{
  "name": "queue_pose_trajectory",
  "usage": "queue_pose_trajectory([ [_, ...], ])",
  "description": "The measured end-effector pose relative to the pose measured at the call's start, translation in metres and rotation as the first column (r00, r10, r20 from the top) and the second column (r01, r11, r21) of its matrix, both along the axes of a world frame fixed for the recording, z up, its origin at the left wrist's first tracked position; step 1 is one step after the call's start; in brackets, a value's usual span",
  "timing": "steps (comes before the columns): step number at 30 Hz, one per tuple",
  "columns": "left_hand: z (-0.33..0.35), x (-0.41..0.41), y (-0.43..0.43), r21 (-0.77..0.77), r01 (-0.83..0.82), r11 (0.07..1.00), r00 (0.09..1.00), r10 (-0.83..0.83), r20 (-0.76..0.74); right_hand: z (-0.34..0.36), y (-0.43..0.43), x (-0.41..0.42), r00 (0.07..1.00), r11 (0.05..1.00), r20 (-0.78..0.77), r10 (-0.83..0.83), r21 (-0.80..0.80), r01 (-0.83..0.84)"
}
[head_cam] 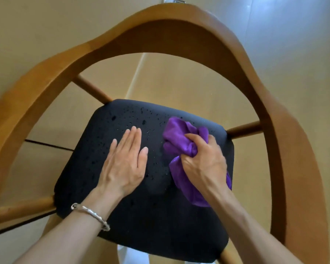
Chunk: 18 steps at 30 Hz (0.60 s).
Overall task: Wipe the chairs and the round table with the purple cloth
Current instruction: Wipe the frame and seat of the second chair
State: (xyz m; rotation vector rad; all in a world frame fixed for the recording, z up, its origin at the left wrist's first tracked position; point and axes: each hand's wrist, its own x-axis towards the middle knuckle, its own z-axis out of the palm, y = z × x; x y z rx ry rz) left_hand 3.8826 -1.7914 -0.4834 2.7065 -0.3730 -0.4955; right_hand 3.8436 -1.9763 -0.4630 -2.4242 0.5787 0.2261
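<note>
A wooden chair with a curved brown backrest (179, 25) and a black padded seat (141, 216) fills the view from above. Dark wet droplets speckle the far part of the seat. My left hand (125, 161) lies flat on the seat, fingers together, holding nothing. My right hand (204, 161) grips a bunched purple cloth (179, 138) and presses it onto the right side of the seat. Part of the cloth trails under my right wrist. The round table is not in view.
The chair's wooden rails and spindles ring the seat on the left, back and right. Beige floor (179, 82) shows through the backrest opening, crossed by a pale seam. A dark line (48, 144) runs across the floor at left.
</note>
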Motion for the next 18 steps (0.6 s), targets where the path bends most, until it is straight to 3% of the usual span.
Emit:
queue_pose_trajectory([
  [4, -0.024, 0.028, 0.027, -0.013, 0.126, 0.992, 0.991, -0.126, -0.037, -0.026, -0.007, 0.024, 0.991, 0.978, -0.003, -0.135, -0.161, 0.133],
  [6, -0.029, 0.043, 0.044, -0.050, 0.169, 0.984, 0.984, -0.171, -0.047, -0.047, -0.001, 0.031, 0.975, 0.966, -0.111, -0.192, -0.196, 0.168],
  [10, -0.037, 0.060, 0.074, -0.043, 0.226, 0.973, 0.970, -0.229, -0.082, -0.087, 0.027, 0.031, 0.916, 0.983, -0.384, -0.117, -0.177, 0.051],
  [13, -0.045, 0.073, 0.075, -0.045, 0.220, 0.974, 0.971, -0.224, -0.089, -0.089, 0.023, 0.030, 0.911, 0.984, -0.401, -0.096, -0.176, 0.026],
  [18, -0.053, 0.072, 0.057, -0.073, 0.297, 0.952, 0.951, -0.302, -0.066, -0.095, 0.024, 0.019, 0.926, 0.959, -0.293, -0.237, -0.225, 0.174],
])
